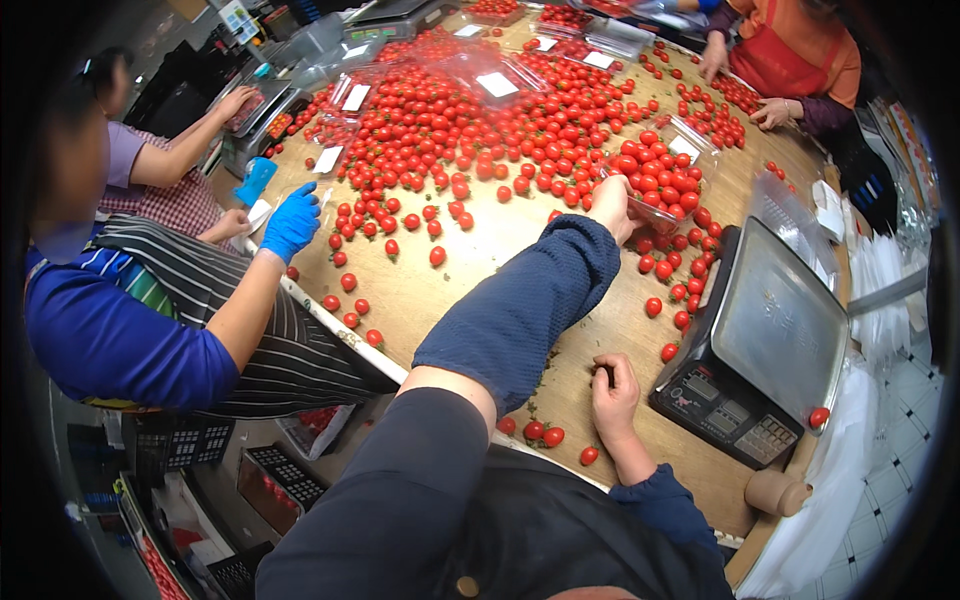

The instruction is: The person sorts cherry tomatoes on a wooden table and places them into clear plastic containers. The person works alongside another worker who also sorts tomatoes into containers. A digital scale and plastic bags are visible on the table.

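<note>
My left hand (613,208) reaches forward across the wooden table (480,289) and grips the near left edge of a clear plastic clamshell box (656,216). Cherry tomatoes (658,176) heap up inside the box; its lid, bearing a white label (683,148), is raised at the far side. Loose tomatoes lie around and below it. Close to my body, my right hand (616,396) rests on the table, curled into a loose fist, with nothing visible in it. A digital weighing scale (780,315) stands right of that hand, one tomato (819,417) on its metal tray's edge.
A large tomato pile (450,112) covers the far table, with labelled lids (496,84) on it. At left, a co-worker's blue-gloved hand (291,223) hovers over the table edge; another person works behind. A person in a red apron (787,64) handles tomatoes opposite. White plastic bags (840,450) hang at right.
</note>
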A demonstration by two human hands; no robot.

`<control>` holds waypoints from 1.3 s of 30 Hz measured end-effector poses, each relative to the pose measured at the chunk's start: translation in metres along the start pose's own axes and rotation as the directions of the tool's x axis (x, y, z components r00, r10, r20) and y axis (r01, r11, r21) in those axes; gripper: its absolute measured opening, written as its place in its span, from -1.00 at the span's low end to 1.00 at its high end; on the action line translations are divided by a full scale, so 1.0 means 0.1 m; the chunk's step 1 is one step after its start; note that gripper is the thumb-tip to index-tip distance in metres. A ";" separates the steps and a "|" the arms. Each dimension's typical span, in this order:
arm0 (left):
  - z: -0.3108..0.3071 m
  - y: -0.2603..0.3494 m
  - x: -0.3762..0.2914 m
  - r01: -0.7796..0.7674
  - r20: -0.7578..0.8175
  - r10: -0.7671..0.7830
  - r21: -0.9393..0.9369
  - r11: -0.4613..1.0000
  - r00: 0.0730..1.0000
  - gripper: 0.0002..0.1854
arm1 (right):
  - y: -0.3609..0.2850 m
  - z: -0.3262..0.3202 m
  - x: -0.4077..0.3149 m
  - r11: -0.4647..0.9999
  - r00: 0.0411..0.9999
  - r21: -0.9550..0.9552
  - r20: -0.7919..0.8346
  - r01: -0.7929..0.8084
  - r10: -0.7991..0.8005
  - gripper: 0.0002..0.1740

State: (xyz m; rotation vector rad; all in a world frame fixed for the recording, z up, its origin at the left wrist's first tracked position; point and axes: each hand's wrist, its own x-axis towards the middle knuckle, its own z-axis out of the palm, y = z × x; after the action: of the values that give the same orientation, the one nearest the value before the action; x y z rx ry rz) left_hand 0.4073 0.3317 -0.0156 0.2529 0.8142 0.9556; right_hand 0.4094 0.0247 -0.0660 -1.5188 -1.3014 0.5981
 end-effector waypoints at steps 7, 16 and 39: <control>-0.39 0.84 -0.11 -0.126 0.100 0.122 0.034 0.991 0.987 -0.69 | 0.01 -0.01 -0.01 1.000 0.999 -0.012 0.031 -0.011 0.012 -0.85; -1.04 1.56 0.21 -0.258 0.003 0.258 0.023 0.966 0.966 -0.74 | -0.01 0.00 -0.01 1.000 0.999 -0.013 0.030 -0.016 0.017 -0.83; -2.23 4.43 1.63 0.327 0.145 0.617 0.743 -0.584 0.774 -0.25 | -0.13 -0.07 0.03 0.990 0.993 -0.140 0.121 0.020 -0.003 -0.77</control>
State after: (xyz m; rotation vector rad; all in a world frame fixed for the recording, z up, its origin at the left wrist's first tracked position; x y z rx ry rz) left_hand 0.0224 0.6842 -0.0171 2.1782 2.2639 0.0769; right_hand 0.4114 0.0241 -0.0511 -1.6097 -1.4700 0.6090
